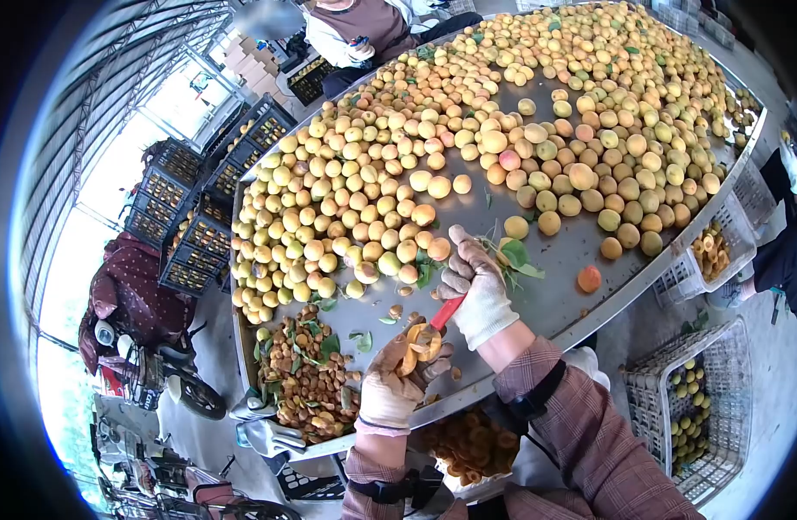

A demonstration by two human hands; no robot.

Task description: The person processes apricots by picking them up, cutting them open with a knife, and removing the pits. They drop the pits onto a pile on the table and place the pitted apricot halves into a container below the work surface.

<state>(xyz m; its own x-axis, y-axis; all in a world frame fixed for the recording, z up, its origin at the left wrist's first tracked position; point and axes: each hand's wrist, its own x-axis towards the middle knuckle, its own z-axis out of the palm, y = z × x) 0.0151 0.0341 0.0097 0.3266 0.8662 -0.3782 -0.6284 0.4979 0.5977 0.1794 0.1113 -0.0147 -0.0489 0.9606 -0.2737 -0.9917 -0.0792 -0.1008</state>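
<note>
My left hand (pixel 394 379), in a stained white work glove, is closed around an opened apricot (pixel 423 344) near the front edge of the metal table. Gripped in my gloved right hand (pixel 478 290) is a small knife with a red handle (pixel 448 312). Its working end points down to the split fruit; the blade itself is hidden. A leafy sprig (pixel 515 255) lies just beyond my right hand, and a reddish apricot (pixel 589 278) rests to its right. Left of my left hand spreads a heap of brown apricot pits (pixel 307 381) mixed with leaves.
Whole apricots (pixel 364 191) cover much of the metal table (pixel 550 299). Below its edge stands a container of opened apricots (pixel 474 446). A plastic crate (pixel 736 381) with fruit is at right, black crates (pixel 169 191) at left. One person (pixel 364 35) sits across; another stands right.
</note>
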